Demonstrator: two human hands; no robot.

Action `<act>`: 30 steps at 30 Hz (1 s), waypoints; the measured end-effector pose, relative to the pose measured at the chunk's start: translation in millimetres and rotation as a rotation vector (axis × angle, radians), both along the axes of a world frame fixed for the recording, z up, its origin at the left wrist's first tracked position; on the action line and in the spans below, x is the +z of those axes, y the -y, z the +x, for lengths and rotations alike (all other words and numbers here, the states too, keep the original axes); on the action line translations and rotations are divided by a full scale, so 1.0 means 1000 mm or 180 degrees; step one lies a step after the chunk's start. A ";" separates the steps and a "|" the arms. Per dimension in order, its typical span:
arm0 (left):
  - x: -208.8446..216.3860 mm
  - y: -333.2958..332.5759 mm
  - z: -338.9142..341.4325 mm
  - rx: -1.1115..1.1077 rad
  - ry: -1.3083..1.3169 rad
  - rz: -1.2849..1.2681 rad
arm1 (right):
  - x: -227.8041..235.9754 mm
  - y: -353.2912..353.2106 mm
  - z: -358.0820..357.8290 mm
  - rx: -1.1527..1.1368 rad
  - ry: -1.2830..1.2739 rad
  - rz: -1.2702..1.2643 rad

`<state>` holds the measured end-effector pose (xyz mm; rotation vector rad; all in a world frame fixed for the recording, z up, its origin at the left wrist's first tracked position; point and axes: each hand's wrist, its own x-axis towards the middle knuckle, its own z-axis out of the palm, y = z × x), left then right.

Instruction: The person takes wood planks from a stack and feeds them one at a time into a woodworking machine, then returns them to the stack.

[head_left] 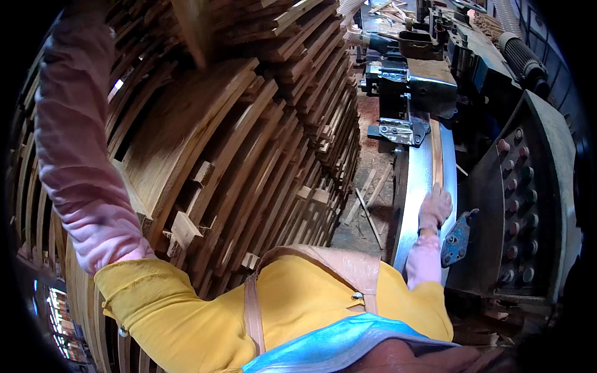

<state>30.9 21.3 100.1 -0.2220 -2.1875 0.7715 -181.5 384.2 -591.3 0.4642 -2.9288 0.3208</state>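
Observation:
My right hand (435, 208), in a pale glove, is closed at the near end of a long narrow wooden strip (437, 152). The strip lies lengthwise on the shiny metal bed (415, 180) of a woodworking machine, and its far end runs in under the machine head (432, 87). My left arm (87, 161), in a pink sleeve, reaches up along the left side past the stacked boards. Its hand is beyond the upper edge. A blurred wooden board (189, 31) slants down at the top, near the stacks; what holds it is not visible.
Tall stacks of wooden boards (186, 133) fill the left and middle. Loose offcuts (367, 202) lie on the floor between stacks and machine. A control panel with several round buttons (519, 205) stands right of the bed, beside a blue metal bracket (457, 239). A motor (522, 59) sits far right.

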 end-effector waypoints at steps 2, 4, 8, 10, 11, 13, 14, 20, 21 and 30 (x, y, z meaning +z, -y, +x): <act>0.004 0.044 0.020 0.1097 -0.0085 0.0099 | 0.004 0.018 -0.024 0.0059 -0.0123 -0.0139; -0.005 0.083 0.040 0.2010 0.0008 0.0240 | 0.015 0.041 -0.052 0.0029 0.0370 -0.0291; -0.023 0.129 0.088 0.2866 -0.0020 0.0518 | 0.127 0.114 -0.038 0.1805 -0.0003 -0.2920; -0.027 0.136 0.092 0.2830 -0.0138 0.0627 | 0.214 0.129 0.001 0.2415 -0.0455 -0.3235; -0.027 0.135 0.092 0.2735 -0.0211 0.0660 | 0.247 0.132 0.015 0.2547 -0.0740 -0.3157; -0.023 0.123 0.084 0.2368 -0.0400 0.0708 | 0.290 0.145 0.029 0.2866 -0.1321 -0.3238; -0.020 0.114 0.075 0.2099 -0.0482 0.0765 | 0.304 0.152 0.031 0.3044 -0.1633 -0.3389; -0.017 0.013 -0.009 -0.0449 -0.0590 0.1949 | 0.335 0.166 0.040 0.2806 -0.2973 -0.3713; -0.023 -0.006 -0.028 -0.1001 -0.0457 0.2379 | 0.326 0.150 0.037 0.2517 -0.2635 -0.3573; -0.132 -0.078 -0.171 -0.4076 0.1037 0.4862 | 0.159 0.044 0.094 0.1544 -0.0303 -0.2826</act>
